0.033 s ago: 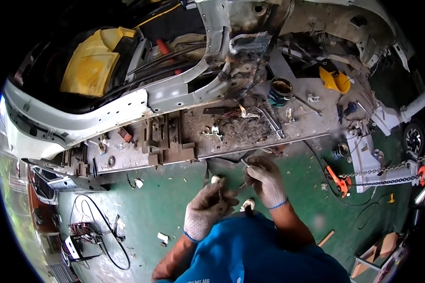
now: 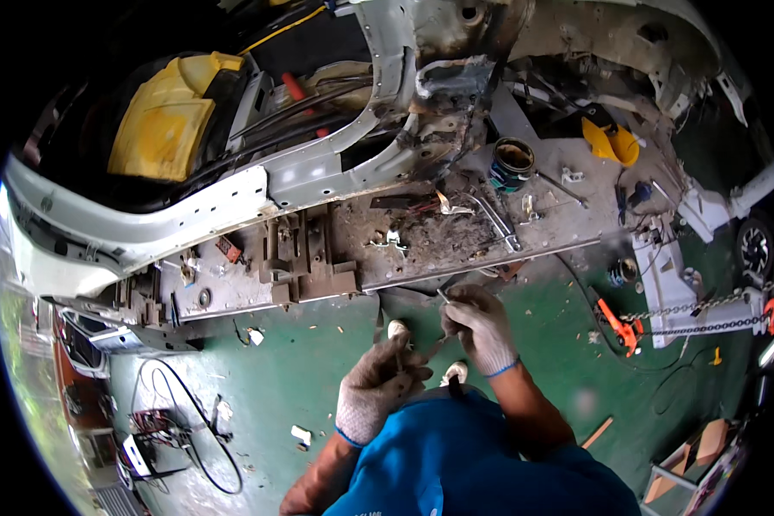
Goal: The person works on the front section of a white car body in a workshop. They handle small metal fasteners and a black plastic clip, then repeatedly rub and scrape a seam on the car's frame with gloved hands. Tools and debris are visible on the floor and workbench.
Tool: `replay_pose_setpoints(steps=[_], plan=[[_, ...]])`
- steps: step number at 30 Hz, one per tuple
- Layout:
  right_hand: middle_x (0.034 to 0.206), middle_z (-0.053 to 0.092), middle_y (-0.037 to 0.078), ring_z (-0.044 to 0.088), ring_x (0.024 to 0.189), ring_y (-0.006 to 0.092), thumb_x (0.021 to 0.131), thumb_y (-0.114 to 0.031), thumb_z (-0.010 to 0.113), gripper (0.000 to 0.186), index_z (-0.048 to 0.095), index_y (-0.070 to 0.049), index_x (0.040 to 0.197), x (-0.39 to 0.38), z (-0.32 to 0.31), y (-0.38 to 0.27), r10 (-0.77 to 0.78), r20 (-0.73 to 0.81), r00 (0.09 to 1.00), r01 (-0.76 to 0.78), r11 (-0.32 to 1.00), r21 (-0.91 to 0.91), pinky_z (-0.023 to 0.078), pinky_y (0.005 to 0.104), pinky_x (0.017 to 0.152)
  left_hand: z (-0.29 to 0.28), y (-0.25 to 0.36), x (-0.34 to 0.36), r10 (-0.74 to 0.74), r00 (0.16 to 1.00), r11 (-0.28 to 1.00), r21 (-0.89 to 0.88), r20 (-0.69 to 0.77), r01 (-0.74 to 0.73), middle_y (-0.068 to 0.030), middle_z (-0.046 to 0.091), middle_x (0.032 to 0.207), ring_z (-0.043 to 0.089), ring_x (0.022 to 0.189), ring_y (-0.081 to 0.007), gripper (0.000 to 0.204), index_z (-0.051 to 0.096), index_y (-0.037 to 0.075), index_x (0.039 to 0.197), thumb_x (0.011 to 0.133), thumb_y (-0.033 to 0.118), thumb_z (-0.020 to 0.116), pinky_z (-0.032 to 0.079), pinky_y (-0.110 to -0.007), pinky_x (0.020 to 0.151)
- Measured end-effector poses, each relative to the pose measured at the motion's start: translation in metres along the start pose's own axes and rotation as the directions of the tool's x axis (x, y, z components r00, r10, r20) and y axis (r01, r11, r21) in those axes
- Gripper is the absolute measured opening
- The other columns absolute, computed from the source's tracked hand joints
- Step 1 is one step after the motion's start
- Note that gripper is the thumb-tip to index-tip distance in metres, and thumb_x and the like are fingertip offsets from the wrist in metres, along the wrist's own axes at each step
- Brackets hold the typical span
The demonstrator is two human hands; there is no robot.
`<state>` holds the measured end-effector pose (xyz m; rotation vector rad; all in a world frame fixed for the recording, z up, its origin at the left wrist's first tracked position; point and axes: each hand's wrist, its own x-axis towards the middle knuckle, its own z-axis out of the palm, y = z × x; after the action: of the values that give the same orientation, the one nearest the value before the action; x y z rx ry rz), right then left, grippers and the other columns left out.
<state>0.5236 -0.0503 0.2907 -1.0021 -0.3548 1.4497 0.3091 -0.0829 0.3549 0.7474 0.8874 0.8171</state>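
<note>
Both my hands wear pale knitted work gloves with blue cuffs and are held close together in front of my body. My left hand (image 2: 375,389) is closed, its thumb and fingers pinched around something small that the glove mostly hides. Slightly higher and to the right, my right hand (image 2: 480,328) is curled around a thin grey metal piece (image 2: 443,295), whose tip sticks out beside the index finger. A narrow strip (image 2: 439,346) shows in the gap between the hands; I cannot make out which hand holds it.
Ahead stands a stripped car body (image 2: 318,176) over a dirty metal bench (image 2: 568,232). On the bench are an open can (image 2: 513,156), a yellow hard hat (image 2: 609,143), brackets and tools. Chains (image 2: 705,311) and an orange clamp (image 2: 617,327) are at right; cables (image 2: 193,404) lie at left.
The view has shifted very slightly. My hands keep nearly the same pose, with the right one a touch further left.
</note>
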Motion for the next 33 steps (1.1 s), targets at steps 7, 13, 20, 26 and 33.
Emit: replay_pose_setpoints(steps=[7, 13, 20, 26, 33], plan=[[0.081, 0.068, 0.006, 0.064, 0.068, 0.0137, 0.085, -0.004, 0.074, 0.011, 0.067, -0.003, 0.093, 0.132, -0.074, 0.198, 0.014, -0.15, 0.989, -0.07, 0.925, -0.374, 0.05, 0.0295, 0.062, -0.072, -0.03, 0.027, -0.325, 0.934, 0.942, -0.134, -0.147, 0.307, -0.0187, 0.067, 0.13, 0.067, 0.117, -0.029, 0.052, 0.052, -0.006, 0.146, 0.097, 0.002, 0.064, 0.055, -0.039, 0.102], [0.093, 0.075, 0.016, 0.072, 0.088, 0.0397, 0.085, -0.029, 0.073, 0.021, 0.072, -0.014, 0.099, 0.23, -0.056, 0.275, -0.171, -0.251, 0.953, -0.181, 0.346, -0.921, 0.057, 0.0492, 0.077, -0.14, -0.009, 0.092, -0.405, 0.898, 0.905, 0.063, -0.169, 0.42, -0.0245, 0.071, 0.119, 0.074, 0.1, -0.0337, 0.051, 0.05, -0.007, 0.144, 0.096, 0.002, 0.064, 0.061, -0.039, 0.088], [0.109, 0.072, 0.019, 0.074, 0.087, 0.0377, 0.089, -0.012, 0.059, 0.036, 0.069, -0.008, 0.124, 0.364, -0.06, 0.379, -0.295, -0.063, 0.953, -0.056, 0.033, -0.998, 0.058, 0.0503, 0.072, -0.203, -0.016, 0.149, -0.412, 0.89, 0.865, 0.224, -0.194, 0.449, -0.0184, 0.066, 0.129, 0.07, 0.108, -0.0289, 0.055, 0.049, -0.001, 0.148, 0.096, 0.003, 0.064, 0.057, -0.037, 0.094], [0.102, 0.069, 0.017, 0.068, 0.07, 0.0335, 0.087, -0.009, 0.058, 0.055, 0.056, -0.014, 0.142, 0.369, -0.065, 0.385, -0.423, -0.035, 0.906, -0.055, -0.036, -0.998, 0.051, 0.0473, 0.053, -0.198, -0.005, 0.184, -0.461, 0.869, 0.871, 0.099, -0.179, 0.482, -0.0189, 0.065, 0.13, 0.067, 0.117, -0.032, 0.048, 0.051, -0.001, 0.146, 0.099, 0.001, 0.059, 0.056, -0.036, 0.097], [0.128, 0.068, 0.014, 0.069, 0.109, 0.0358, 0.099, -0.032, 0.059, 0.041, 0.06, -0.016, 0.136, 0.307, -0.098, 0.29, -0.185, -0.451, 0.873, -0.309, 0.505, -0.806, 0.059, 0.0468, 0.092, -0.182, -0.002, 0.221, -0.461, 0.868, 0.806, 0.322, -0.184, 0.496, -0.0162, 0.07, 0.112, 0.071, 0.09, -0.0238, 0.038, 0.054, -0.003, 0.141, 0.105, 0.009, 0.058, 0.058, -0.031, 0.078]])
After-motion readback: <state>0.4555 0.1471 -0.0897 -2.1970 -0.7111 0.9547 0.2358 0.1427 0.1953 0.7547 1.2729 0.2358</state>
